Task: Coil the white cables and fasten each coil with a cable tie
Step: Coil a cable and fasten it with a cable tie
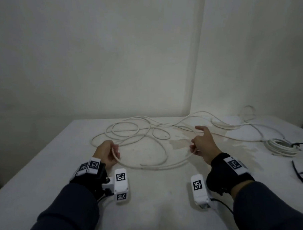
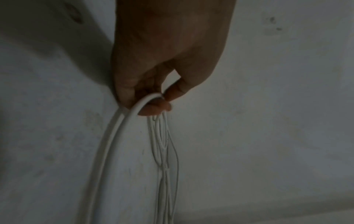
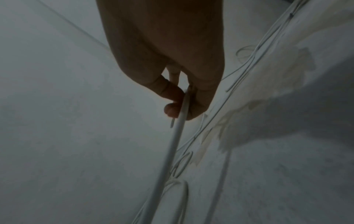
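Observation:
A long white cable point(image 1: 143, 130) lies in loose loops across the white table point(image 1: 152, 201). My left hand point(image 1: 107, 153) grips the cable point(image 2: 122, 124) near the front left of the tangle, fingers curled round it. My right hand point(image 1: 200, 144) holds the same cable point(image 3: 181, 115) further right, its index finger pointing away. Between the two hands a low arc of cable point(image 1: 155, 165) sags onto the table. A finished white coil point(image 1: 281, 146) lies at the right. No cable tie is discernible.
Walls stand close behind the table, meeting in a corner at the back right. More white cable point(image 1: 247, 119) trails toward that corner. A black wire point(image 1: 300, 143) and a dark-edged white object point(image 1: 301, 171) sit at the right edge. A pale stain point(image 1: 179, 142) marks the table.

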Action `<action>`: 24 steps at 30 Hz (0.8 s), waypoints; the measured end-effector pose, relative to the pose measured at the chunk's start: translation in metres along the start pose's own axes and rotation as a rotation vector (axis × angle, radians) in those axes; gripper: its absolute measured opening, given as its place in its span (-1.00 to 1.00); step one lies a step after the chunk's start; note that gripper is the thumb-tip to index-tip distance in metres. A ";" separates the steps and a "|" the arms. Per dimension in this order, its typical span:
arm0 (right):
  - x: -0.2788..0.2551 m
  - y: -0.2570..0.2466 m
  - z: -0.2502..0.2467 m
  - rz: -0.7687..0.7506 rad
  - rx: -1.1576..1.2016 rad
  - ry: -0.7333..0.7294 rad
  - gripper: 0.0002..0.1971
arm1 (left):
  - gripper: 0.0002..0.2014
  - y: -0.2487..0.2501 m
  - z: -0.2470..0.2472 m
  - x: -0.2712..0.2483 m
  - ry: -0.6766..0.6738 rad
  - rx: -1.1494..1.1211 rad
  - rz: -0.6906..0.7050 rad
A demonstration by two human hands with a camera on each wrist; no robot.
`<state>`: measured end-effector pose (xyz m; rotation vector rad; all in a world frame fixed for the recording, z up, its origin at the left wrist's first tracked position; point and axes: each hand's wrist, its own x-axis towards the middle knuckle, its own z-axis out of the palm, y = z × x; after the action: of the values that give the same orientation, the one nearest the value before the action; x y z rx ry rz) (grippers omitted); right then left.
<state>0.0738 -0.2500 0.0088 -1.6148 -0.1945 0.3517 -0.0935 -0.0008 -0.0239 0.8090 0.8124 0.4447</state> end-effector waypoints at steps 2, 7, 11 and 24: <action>-0.002 0.002 0.003 0.036 -0.023 -0.029 -0.54 | -0.69 0.004 -0.003 -0.003 -0.054 0.063 -0.064; 0.003 0.007 0.011 0.108 -0.024 0.020 -0.80 | -0.78 0.019 0.013 -0.011 -0.158 0.281 0.070; 0.010 0.016 0.010 0.101 0.046 0.054 -0.89 | -0.77 0.035 0.034 -0.025 -0.319 0.179 0.236; 0.039 0.032 0.027 0.099 0.661 0.089 -0.85 | -0.66 0.057 0.012 0.023 0.150 -0.048 0.365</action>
<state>0.0979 -0.2138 -0.0280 -0.9840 0.0700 0.3700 -0.0725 0.0440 0.0144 0.8900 0.7899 0.8543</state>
